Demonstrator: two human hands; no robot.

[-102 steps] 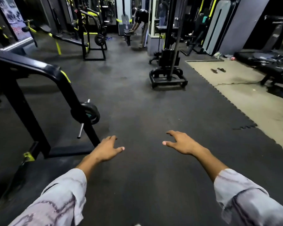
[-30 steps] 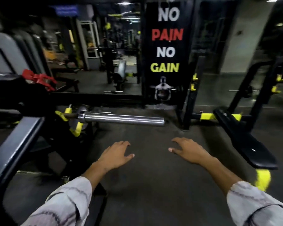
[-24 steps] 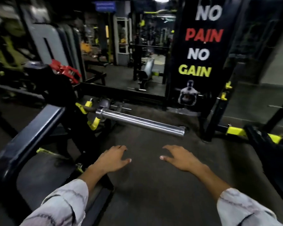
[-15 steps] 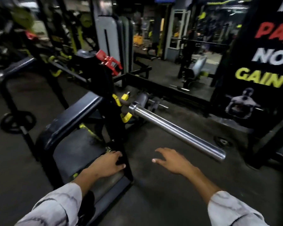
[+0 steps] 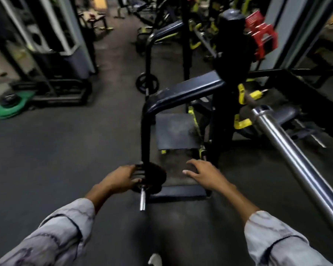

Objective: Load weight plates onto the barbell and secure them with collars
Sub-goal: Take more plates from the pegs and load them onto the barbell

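We curl our left hand (image 5: 121,179) round the small black weight plate (image 5: 152,179) on its storage peg (image 5: 142,198) to pull it off, right hand (image 5: 204,173) open at 3 o'clock, barbell sleeve (image 5: 296,160) bare.

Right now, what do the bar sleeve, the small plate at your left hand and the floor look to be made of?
Bar sleeve: polished or chromed steel, going by its bright mirror-like streaks. Small plate by the left hand: dull black, maybe rubber-coated or painted iron; too dark and blurred to say. It sits on a shiny metal peg. Floor: matte dark grey, probably rubber matting.
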